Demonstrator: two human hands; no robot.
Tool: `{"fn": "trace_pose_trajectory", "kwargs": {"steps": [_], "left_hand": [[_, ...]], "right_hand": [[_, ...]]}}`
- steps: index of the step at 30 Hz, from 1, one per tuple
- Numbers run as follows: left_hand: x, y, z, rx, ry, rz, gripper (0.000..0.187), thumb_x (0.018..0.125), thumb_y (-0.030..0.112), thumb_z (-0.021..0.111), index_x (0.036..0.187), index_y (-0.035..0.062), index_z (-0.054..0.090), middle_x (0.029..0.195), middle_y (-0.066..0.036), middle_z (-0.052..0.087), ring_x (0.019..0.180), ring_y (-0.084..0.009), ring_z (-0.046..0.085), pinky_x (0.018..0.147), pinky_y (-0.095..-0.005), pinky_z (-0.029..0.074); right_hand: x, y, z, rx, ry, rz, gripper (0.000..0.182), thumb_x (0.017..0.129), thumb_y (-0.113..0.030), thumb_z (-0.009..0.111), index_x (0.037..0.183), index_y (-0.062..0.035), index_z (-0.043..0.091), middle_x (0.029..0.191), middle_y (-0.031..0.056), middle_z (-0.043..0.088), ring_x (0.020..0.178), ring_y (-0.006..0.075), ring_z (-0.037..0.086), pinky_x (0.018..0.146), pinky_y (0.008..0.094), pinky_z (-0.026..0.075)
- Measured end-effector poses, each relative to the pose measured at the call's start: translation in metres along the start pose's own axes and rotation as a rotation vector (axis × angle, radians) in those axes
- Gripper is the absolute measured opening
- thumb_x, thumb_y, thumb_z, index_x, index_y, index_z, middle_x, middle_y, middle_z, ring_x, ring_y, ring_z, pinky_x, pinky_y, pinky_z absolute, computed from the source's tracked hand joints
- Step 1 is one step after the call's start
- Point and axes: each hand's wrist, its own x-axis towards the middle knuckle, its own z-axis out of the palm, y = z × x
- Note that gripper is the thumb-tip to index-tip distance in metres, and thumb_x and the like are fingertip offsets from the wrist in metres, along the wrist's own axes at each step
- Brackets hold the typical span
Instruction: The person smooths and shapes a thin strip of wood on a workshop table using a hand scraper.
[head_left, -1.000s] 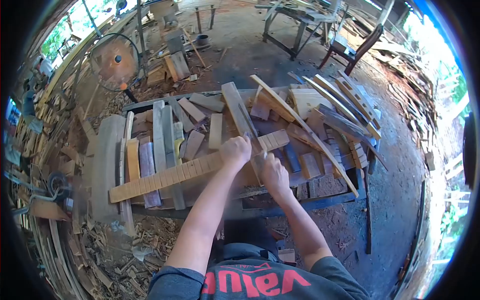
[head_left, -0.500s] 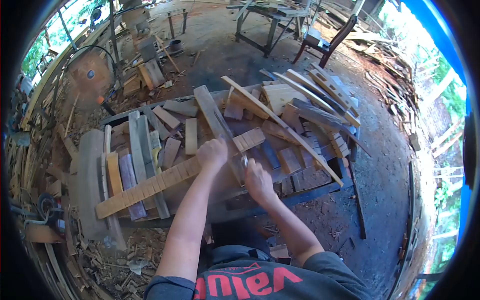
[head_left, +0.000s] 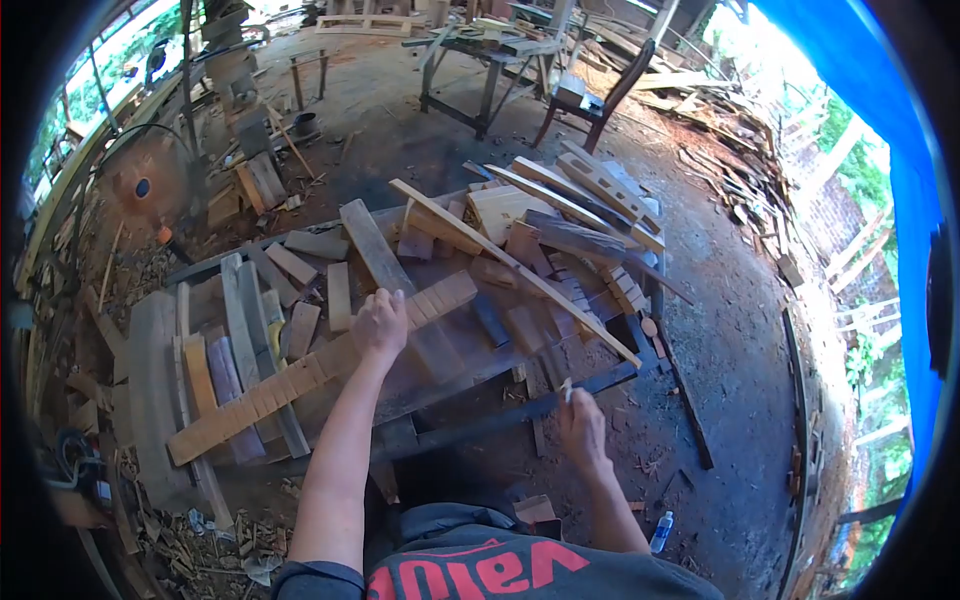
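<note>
A long wooden strip [head_left: 290, 385] with dark lines across its face lies diagonally over the bench. My left hand [head_left: 380, 325] is closed on its upper face, right of the middle, and the hand's underside is hidden. Beyond the bench's front edge, apart from the strip, is my right hand [head_left: 583, 428]. Its fingers are closed on a small object with a pale tip [head_left: 567, 386], whose kind I cannot make out. Behind my left hand a wider plank [head_left: 372, 243] slants away, and a short wood block [head_left: 339, 297] lies to its left.
Several boards lie at the bench's left end, among them a wide grey board [head_left: 152, 400]. A thin batten [head_left: 510, 265] crosses the offcuts at right. A round fan [head_left: 145, 190] stands at left, a chair [head_left: 605, 105] behind, a bottle [head_left: 661, 532] on the ground.
My right hand has moved away from the strip, rightward and past the bench's front edge, with the small object. My left hand stays at the strip. The whole view has shifted.
</note>
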Motion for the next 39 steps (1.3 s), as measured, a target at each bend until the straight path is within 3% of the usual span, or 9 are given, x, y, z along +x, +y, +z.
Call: {"fn": "trace_pose_trajectory", "kwargs": {"steps": [4,5,8,14,17,22,28,30,39], "left_hand": [[-0.007,-0.019,0.012,0.019,0.227,0.266,0.036,0.086,0.046,0.056,0.097,0.0109,0.057,0.098,-0.013,0.059,0.09,-0.0343,0.058,0.076,-0.0481,0.046],[-0.014,-0.021,0.003,0.034,0.176,0.27,0.04,0.085,0.047,0.057,0.103,0.0115,0.055,0.102,-0.013,0.057,0.093,-0.0339,0.056,0.081,-0.0496,0.043],[-0.036,-0.033,-0.024,0.102,0.089,0.244,0.057,0.081,0.052,0.061,0.121,0.0122,0.048,0.114,-0.012,0.05,0.106,-0.033,0.049,0.092,-0.055,0.033],[-0.061,-0.096,-0.053,0.278,-0.024,0.242,0.074,0.078,0.055,0.063,0.132,0.0104,0.04,0.129,-0.015,0.041,0.121,-0.0331,0.038,0.103,-0.0578,0.022],[-0.065,-0.123,-0.06,0.241,-0.047,0.213,0.075,0.077,0.052,0.067,0.133,0.009,0.04,0.129,-0.017,0.044,0.124,-0.0349,0.04,0.103,-0.0597,0.025],[-0.064,-0.119,-0.085,0.161,-0.161,0.239,0.071,0.075,0.047,0.071,0.131,0.0108,0.045,0.124,-0.017,0.05,0.12,-0.0342,0.048,0.102,-0.0597,0.03],[-0.041,-0.126,-0.09,0.15,0.014,0.311,0.07,0.068,0.041,0.079,0.125,0.0109,0.052,0.112,-0.017,0.055,0.108,-0.0334,0.054,0.092,-0.0509,0.04],[-0.032,-0.131,-0.086,0.092,0.166,0.348,0.06,0.063,0.038,0.082,0.112,0.0138,0.056,0.102,-0.013,0.059,0.101,-0.0316,0.058,0.082,-0.0463,0.043],[0.01,-0.139,-0.088,0.219,0.03,0.379,0.07,0.061,0.036,0.084,0.122,0.0173,0.054,0.111,-0.012,0.054,0.11,-0.0311,0.052,0.091,-0.0555,0.037]], "right_hand": [[0.033,-0.002,-0.009,-0.061,0.129,0.005,0.016,0.093,-0.012,0.052,0.084,0.0008,0.051,0.072,0.0222,0.053,0.067,0.0409,0.055,0.059,0.0432,0.042],[0.038,-0.002,-0.004,0.0,0.226,-0.122,0.018,0.094,-0.014,0.052,0.084,0.001,0.051,0.07,0.022,0.053,0.063,0.0394,0.053,0.057,0.0424,0.041],[0.032,-0.006,0.005,0.076,0.084,-0.072,0.019,0.095,-0.013,0.051,0.083,0.0011,0.05,0.068,0.0202,0.051,0.061,0.038,0.05,0.057,0.0404,0.04],[0.013,-0.01,0.036,0.121,-0.033,-0.187,0.016,0.092,-0.011,0.053,0.082,0.0005,0.048,0.069,0.02,0.048,0.063,0.039,0.05,0.058,0.0441,0.039],[0.012,-0.023,0.042,0.098,-0.132,-0.103,0.019,0.093,-0.014,0.053,0.082,0.0006,0.048,0.068,0.0193,0.048,0.062,0.0389,0.05,0.057,0.0438,0.039],[0.015,-0.037,0.055,0.125,-0.087,-0.254,0.019,0.093,-0.014,0.053,0.082,0.001,0.049,0.069,0.0186,0.048,0.062,0.0372,0.051,0.057,0.0429,0.039],[0.009,-0.051,0.05,0.172,-0.097,-0.198,0.02,0.094,-0.015,0.052,0.084,0.0018,0.051,0.068,0.0161,0.047,0.059,0.032,0.048,0.056,0.0404,0.037],[0.006,-0.053,0.048,0.182,-0.1,-0.185,0.021,0.095,-0.016,0.051,0.085,0.0021,0.051,0.067,0.015,0.046,0.057,0.0291,0.044,0.054,0.0388,0.034],[0.002,-0.062,0.052,0.196,-0.086,-0.25,0.02,0.094,-0.015,0.052,0.083,0.0023,0.052,0.064,0.0145,0.044,0.053,0.0272,0.041,0.052,0.0381,0.032]]}}
